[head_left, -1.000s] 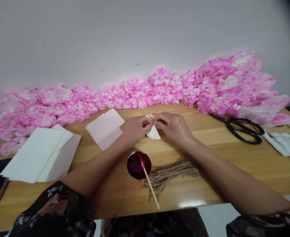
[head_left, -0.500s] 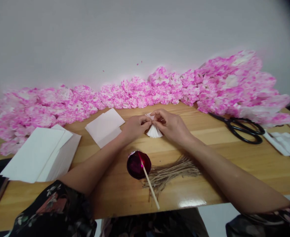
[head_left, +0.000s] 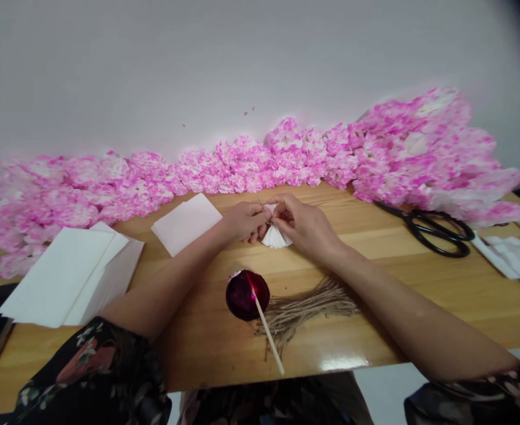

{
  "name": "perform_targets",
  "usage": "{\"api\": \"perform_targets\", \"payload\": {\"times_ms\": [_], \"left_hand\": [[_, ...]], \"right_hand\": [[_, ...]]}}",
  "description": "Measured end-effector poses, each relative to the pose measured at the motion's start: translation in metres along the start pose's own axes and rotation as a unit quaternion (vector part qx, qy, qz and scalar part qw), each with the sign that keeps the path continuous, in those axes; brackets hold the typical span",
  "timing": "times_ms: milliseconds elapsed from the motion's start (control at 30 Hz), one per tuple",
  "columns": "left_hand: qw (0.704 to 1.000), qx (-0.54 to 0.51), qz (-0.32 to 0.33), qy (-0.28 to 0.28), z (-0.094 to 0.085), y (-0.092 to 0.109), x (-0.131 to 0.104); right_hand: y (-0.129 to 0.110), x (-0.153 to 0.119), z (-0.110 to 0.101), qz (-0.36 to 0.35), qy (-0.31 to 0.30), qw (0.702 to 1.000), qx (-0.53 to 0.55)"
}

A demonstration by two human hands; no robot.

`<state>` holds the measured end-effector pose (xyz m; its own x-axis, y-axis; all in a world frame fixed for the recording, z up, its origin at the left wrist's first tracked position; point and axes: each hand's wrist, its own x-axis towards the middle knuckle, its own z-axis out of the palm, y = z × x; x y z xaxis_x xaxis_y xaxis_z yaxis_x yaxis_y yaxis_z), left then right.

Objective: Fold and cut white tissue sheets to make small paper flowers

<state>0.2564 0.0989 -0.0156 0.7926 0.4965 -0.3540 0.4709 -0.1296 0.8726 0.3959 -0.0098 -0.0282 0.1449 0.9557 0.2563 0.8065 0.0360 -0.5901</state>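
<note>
A small white pleated paper (head_left: 277,236) is pinched at its middle, and its folds fan out toward me below the fingers. My left hand (head_left: 247,221) closes on its left side at the gathered middle. From the right, my right hand (head_left: 301,221) grips the same spot between thumb and fingers. A thin tie seems to be at the pinch, too small to make out well. Nearer to me, a dark red bowl (head_left: 242,301) has a pale stick (head_left: 268,333) leaning in it, beside a bundle of thin brown twine (head_left: 313,307).
Pink and white paper flowers (head_left: 242,165) line the wall side of the wooden table (head_left: 206,348). White sheets (head_left: 60,271) are stacked at left, with a smaller stack (head_left: 186,224) nearer the middle. Black scissors (head_left: 441,233) and folded white paper (head_left: 516,260) lie at right.
My left hand has turned a little at the pleated paper, its lower fingers now showing beneath. My right hand keeps its pinch. The view has shifted slightly.
</note>
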Motion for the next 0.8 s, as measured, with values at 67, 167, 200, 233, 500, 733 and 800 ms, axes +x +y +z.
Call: {"api": "perform_targets", "payload": {"times_ms": [67,167,200,233,500,733,800], "left_hand": [[1.0,0.003,-0.004,-0.011,-0.0005,0.0015,0.0001],[0.999,0.002,-0.008,-0.032,-0.0025,0.002,0.0018],[0.999,0.0,-0.007,-0.039,-0.0033,0.0017,0.0026],[0.999,-0.001,-0.004,-0.044,-0.0042,0.0011,0.0034],[0.997,0.054,0.019,-0.056,-0.0047,-0.0042,0.0049],[0.998,0.046,0.025,-0.029,-0.0015,-0.0042,0.0023],[0.999,0.03,0.02,-0.026,-0.001,-0.0033,0.0009]], "right_hand": [[0.0011,0.0002,-0.0003,-0.002,0.001,1.0,-0.008],[0.0029,0.0004,-0.001,-0.004,0.001,1.0,-0.014],[0.0034,0.0003,-0.0013,-0.006,0.0,1.0,-0.013],[0.0038,0.0001,-0.0015,-0.008,-0.002,1.0,-0.01],[0.005,-0.0013,-0.0011,-0.018,-0.009,1.0,0.008],[0.0056,-0.0017,0.0007,-0.02,0.006,1.0,0.004],[0.0051,-0.002,0.0009,-0.014,0.002,1.0,0.01]]}}
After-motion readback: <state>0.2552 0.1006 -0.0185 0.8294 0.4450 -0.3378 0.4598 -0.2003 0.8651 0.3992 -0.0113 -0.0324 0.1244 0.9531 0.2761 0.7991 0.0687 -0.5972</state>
